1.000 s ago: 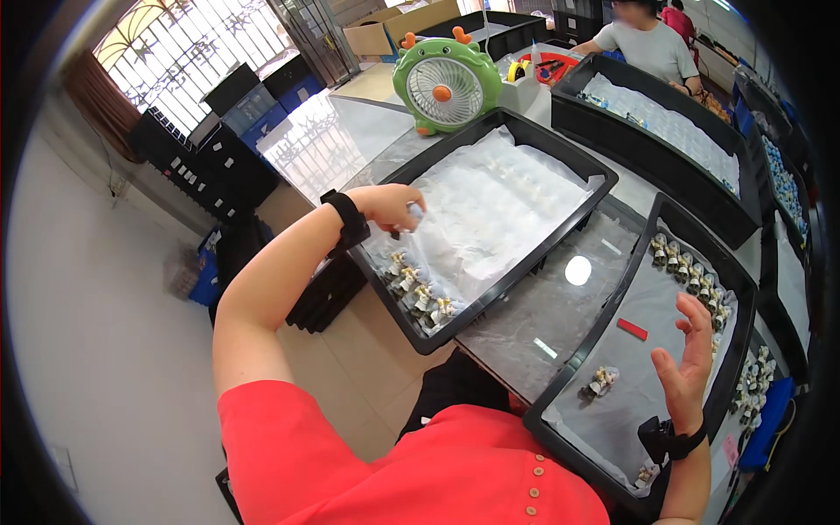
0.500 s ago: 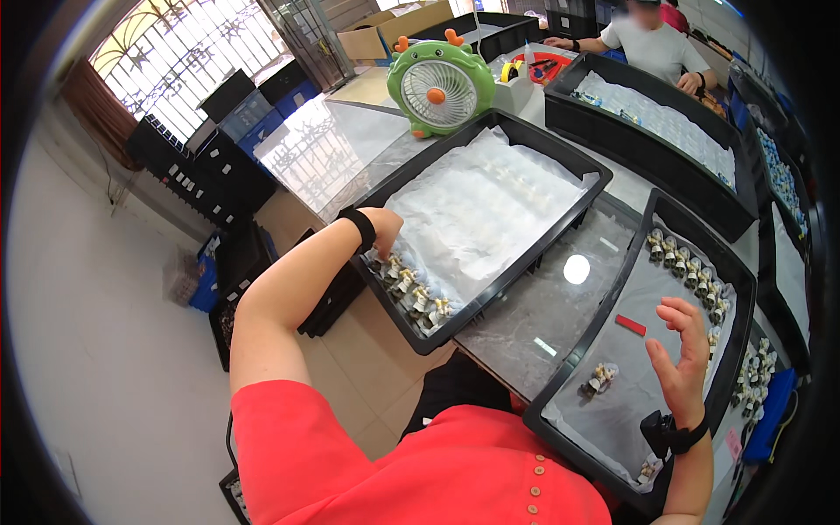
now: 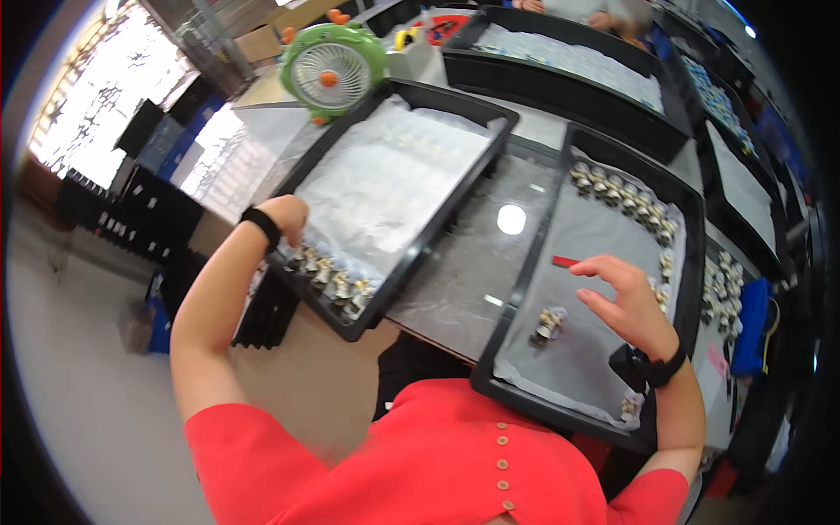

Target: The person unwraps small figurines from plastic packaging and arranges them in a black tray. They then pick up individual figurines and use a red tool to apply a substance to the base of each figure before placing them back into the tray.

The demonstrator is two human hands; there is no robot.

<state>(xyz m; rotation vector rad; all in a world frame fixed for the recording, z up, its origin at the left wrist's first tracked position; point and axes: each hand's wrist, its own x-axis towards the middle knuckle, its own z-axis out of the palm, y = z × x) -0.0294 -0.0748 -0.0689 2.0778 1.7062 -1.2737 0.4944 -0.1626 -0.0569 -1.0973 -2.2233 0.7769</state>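
Observation:
My left hand [image 3: 287, 217] reaches into the near left corner of a black tray [image 3: 353, 329] lined with white sheeting. Its fingers curl downward at the end of a row of small bagged figurines [image 3: 325, 278]; whatever they pinch is hidden. My right hand [image 3: 623, 302] hovers over a second black tray [image 3: 516, 337], empty, thumb and fingers apart. Close to its fingertips lies a red strip [image 3: 564, 262]. One small clump of bagged figurines [image 3: 549, 324] rests on that tray's liner, and more figurines [image 3: 623, 194] line its far and right sides.
A green fan [image 3: 332, 72] stands beyond the left tray. Another black tray [image 3: 560, 87] holds bagged pieces at the back, where a person's hands [image 3: 600, 21] show. Figurines [image 3: 723, 293] and a blue object [image 3: 751, 328] lie beyond the right tray. Black crates [image 3: 144, 206] are stacked at left.
The view has swung, shifting the whole scene left and up. My left hand stays at the same tray corner. My right hand has moved toward the red strip, its fingers now pointing left.

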